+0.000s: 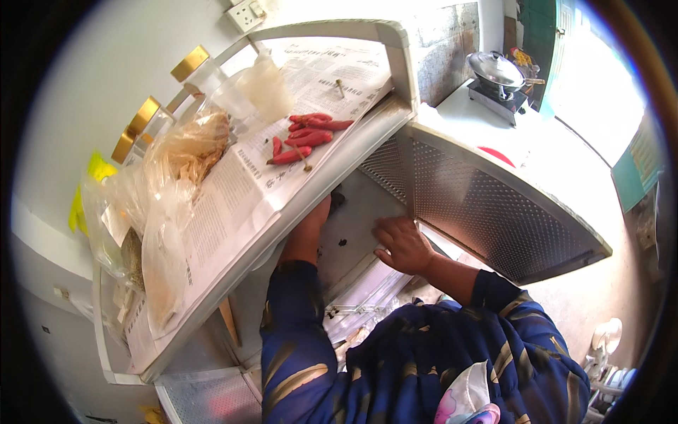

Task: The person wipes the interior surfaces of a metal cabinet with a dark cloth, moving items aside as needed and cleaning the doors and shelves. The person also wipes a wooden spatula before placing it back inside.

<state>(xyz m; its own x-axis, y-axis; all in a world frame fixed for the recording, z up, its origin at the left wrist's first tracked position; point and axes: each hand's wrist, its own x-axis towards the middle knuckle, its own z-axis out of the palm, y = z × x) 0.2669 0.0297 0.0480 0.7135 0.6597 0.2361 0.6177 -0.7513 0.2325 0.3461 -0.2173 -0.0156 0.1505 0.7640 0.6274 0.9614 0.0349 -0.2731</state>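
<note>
A metal cabinet stands open before me, its perforated metal door (476, 206) swung out to the right. My left forearm reaches in under the cabinet's top; the part of my left hand (319, 209) that shows is near the wrist, and its fingers are hidden, beside something dark. Over the grey inner shelf (352, 212) is my right hand (403, 245), fingers apart, near the door's hinge side, holding nothing. Small dark bits (342, 243) lie on the shelf. Above, newspaper (225, 212) covers the cabinet top, with several red chili peppers (310, 139) near its front edge.
Plastic bags (183, 153) and gold-lidded jars (192, 63) stand along the cabinet top's wall side. A raised metal rail (400, 58) borders the top. At the back right, a lidded wok (497, 70) sits on a portable stove (495, 98). Another perforated door (212, 395) hangs at the lower left.
</note>
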